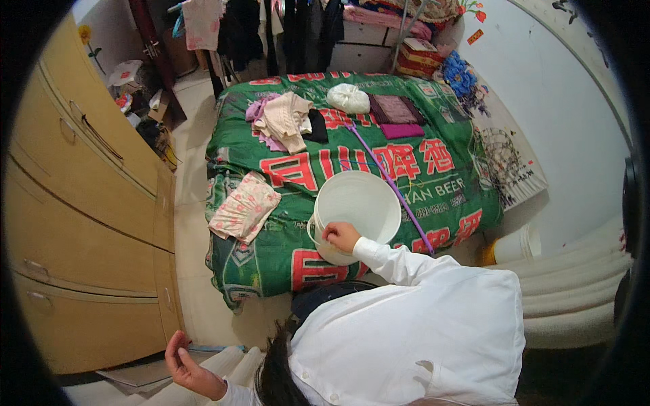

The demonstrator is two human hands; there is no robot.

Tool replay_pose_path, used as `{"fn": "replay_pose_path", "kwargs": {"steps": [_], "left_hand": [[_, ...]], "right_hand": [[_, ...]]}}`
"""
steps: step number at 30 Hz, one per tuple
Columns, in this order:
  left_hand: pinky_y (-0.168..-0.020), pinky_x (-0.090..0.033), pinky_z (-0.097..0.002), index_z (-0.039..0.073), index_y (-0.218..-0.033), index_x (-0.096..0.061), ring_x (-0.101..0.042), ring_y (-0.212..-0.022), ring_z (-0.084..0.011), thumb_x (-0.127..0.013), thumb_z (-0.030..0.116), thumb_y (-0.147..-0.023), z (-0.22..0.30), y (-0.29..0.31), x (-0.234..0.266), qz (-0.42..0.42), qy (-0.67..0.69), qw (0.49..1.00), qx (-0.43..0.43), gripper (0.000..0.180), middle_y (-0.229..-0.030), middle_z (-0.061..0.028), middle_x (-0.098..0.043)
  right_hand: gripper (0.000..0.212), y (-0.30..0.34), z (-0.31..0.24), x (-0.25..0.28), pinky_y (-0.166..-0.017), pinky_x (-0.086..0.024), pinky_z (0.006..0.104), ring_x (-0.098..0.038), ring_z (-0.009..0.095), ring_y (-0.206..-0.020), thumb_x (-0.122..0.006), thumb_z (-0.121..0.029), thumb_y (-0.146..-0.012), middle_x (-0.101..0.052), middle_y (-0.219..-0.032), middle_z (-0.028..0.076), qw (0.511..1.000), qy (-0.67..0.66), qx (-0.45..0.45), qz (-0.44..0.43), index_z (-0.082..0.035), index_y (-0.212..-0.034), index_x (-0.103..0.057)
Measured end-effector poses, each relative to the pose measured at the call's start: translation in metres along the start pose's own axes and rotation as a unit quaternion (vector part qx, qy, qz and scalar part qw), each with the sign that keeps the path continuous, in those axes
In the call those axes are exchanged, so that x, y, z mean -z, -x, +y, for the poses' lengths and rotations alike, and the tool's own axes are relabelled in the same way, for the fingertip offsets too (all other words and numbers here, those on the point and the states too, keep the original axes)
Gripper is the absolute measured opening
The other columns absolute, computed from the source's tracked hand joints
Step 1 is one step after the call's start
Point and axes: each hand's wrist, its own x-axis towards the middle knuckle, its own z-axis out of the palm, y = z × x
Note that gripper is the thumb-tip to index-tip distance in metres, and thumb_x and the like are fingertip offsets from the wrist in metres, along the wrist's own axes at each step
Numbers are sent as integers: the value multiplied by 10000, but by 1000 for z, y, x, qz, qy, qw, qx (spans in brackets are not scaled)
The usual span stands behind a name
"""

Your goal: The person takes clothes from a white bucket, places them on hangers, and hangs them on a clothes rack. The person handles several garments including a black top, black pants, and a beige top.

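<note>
A white bucket point(359, 203) stands on the green-covered surface in front of me, its wire handle hanging at the left side. My right hand point(342, 236) is over the bucket's near left rim with its fingers curled together. Whether it grips the rim or something small is not visible. Low at the left, away from the bed, my left hand point(193, 371) is raised with bent fingers apart and nothing in it. A purple pole point(389, 181) lies slantwise just right of the bucket. Left of the bucket is a folded pink-patterned cloth point(246, 207).
The green printed cover point(284, 233) drapes a bed-sized surface. Farther back lie a heap of clothes point(284, 122), a white bundle point(349, 99) and folded dark purple cloths point(398, 111). Wooden cabinets point(88, 203) line the left; another white bucket point(514, 245) stands at the right.
</note>
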Motion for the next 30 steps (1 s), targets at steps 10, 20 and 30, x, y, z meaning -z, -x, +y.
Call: {"fn": "replay_pose_path", "kwargs": {"steps": [10,20,30], "left_hand": [[-899,-494,-348,-56,-1088,-578,-607,-985,-223,-430,34,-949,-74,-107,8,-76,-44,993,82,222,-1063,-146,-625],[-840,-506,-358,-56,-1077,-608,-620,-932,-271,-503,87,-930,-140,-245,11,-247,-96,953,145,230,-1022,-184,-635],[-859,-511,-338,-20,-1084,-578,-611,-961,-200,-483,68,-934,-191,-362,-60,-380,22,907,181,198,-1032,-125,-631]], "right_hand": [[174,-27,-12,-175,-702,-513,388,-649,296,-761,-565,-146,-729,-676,-797,129,961,-10,-15,-278,-62,-839,-670],[168,-113,16,-264,-642,-518,353,-657,216,-678,-588,-198,-778,-685,-751,82,954,-47,-259,-142,-70,-836,-682],[159,-122,16,-245,-598,-516,312,-643,151,-642,-580,-162,-803,-682,-733,61,926,-28,-376,-28,-45,-843,-680]]}}
